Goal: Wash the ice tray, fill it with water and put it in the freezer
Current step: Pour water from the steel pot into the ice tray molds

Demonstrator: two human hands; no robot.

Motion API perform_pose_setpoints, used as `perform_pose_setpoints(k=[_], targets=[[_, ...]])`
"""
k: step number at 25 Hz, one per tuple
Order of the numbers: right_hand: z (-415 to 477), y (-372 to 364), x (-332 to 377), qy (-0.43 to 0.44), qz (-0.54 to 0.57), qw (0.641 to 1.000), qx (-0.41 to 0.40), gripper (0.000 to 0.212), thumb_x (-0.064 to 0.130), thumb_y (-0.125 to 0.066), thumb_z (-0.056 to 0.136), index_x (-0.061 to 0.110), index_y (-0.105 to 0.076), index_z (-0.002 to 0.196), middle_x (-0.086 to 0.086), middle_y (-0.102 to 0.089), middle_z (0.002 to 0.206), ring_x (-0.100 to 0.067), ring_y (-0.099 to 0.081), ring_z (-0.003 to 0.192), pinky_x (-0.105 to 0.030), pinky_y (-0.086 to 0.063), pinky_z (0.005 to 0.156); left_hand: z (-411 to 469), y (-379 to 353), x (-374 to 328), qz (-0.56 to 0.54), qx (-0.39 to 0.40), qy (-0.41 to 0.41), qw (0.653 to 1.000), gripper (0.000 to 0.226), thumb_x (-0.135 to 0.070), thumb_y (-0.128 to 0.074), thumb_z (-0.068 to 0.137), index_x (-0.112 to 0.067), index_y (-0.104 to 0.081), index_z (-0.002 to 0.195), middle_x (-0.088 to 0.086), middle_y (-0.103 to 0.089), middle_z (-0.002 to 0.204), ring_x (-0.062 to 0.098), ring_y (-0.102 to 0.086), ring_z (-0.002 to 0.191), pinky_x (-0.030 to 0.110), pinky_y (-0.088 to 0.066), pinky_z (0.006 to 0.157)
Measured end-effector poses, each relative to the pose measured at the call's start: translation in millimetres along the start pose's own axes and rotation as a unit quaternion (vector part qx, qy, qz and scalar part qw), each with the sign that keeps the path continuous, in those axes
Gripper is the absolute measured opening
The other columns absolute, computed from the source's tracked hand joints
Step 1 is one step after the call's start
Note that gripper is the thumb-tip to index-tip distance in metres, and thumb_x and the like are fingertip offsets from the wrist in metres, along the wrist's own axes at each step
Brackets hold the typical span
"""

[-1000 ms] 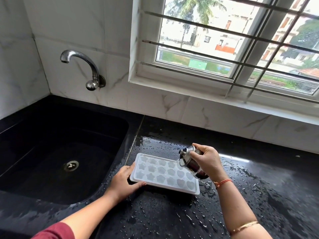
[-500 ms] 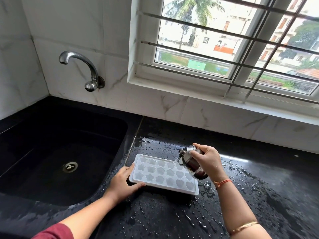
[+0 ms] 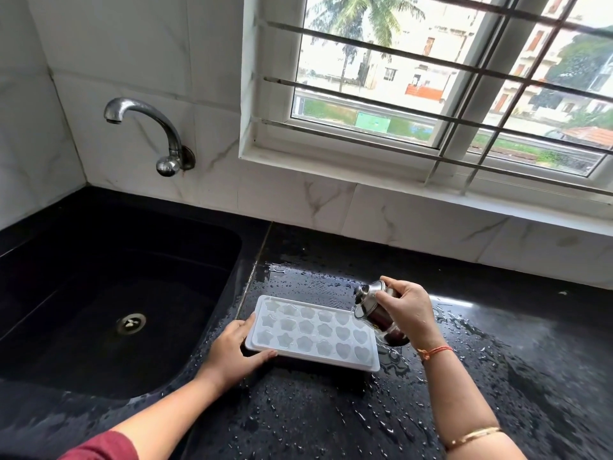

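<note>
The ice tray [image 3: 311, 333] is milky white, its cells pressed in star, flower and heart shapes, and it lies on a glossy black counter [image 3: 497, 376] speckled with water drops. Left of the tray the sink [image 3: 99, 293] is black too, under a silver tap [image 3: 146, 134] on white, grey-veined marble tiles [image 3: 132, 44]. Right of the tray a shiny steel cup [image 3: 374, 310] shows, with an orange thread [image 3: 434, 351] and a gold bangle [image 3: 471, 438] below it, and a maroon sleeve [image 3: 99, 448] at the near left.

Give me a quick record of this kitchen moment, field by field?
Left hand: grips the ice tray's left end
Right hand: tilts a steel cup over the tray's right end
Ice tray: white, star and heart moulds, on the wet black counter
Sink: black, left of the tray
Tap: no water seen running
</note>
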State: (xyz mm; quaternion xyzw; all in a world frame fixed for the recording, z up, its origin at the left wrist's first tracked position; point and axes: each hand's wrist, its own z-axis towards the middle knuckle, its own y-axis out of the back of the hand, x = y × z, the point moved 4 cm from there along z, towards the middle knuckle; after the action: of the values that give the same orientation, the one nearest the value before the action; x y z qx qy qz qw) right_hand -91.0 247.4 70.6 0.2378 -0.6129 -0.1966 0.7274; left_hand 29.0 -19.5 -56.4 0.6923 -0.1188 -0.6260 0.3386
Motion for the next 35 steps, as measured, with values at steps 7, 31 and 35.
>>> perform_pose_setpoints(k=[7,31,35], targets=[[0.5,-4.8,3.0,0.012,-0.030,0.999,0.022,0.035,0.015,-0.069,0.076,-0.013,-0.062,0.095,-0.006,-0.069,0.111,-0.015,-0.066,0.084,-0.049,-0.054,0.080,-0.5,0.8,-1.6,0.004,0.001,-0.003,1.000,0.110,-0.077,-0.049,0.042,-0.025,-0.039,0.139,-0.008,-0.051,0.111,0.006,-0.052,0.100,0.016,-0.036,0.082],[3.3,-2.7,-3.1,0.017,-0.012,1.000,0.008,0.020,0.011,-0.070,0.076,-0.006,-0.066,0.067,-0.007,-0.071,0.087,-0.015,-0.066,0.085,-0.040,-0.055,0.079,-2.3,2.0,-4.2,-0.001,0.002,-0.004,1.000,0.111,-0.076,-0.049,0.043,-0.024,-0.037,0.140,-0.010,-0.049,0.111,0.004,-0.050,0.100,0.016,-0.035,0.084],[0.6,3.7,-2.8,0.015,0.015,1.000,0.003,0.030,0.010,-0.071,0.076,-0.017,-0.063,0.087,-0.003,-0.065,0.099,-0.010,-0.061,0.085,-0.019,-0.053,0.062,-2.5,2.0,-4.1,-0.006,0.002,-0.002,1.000,0.110,-0.074,-0.051,0.044,-0.023,-0.038,0.140,-0.010,-0.049,0.109,0.004,-0.050,0.100,0.015,-0.034,0.084]])
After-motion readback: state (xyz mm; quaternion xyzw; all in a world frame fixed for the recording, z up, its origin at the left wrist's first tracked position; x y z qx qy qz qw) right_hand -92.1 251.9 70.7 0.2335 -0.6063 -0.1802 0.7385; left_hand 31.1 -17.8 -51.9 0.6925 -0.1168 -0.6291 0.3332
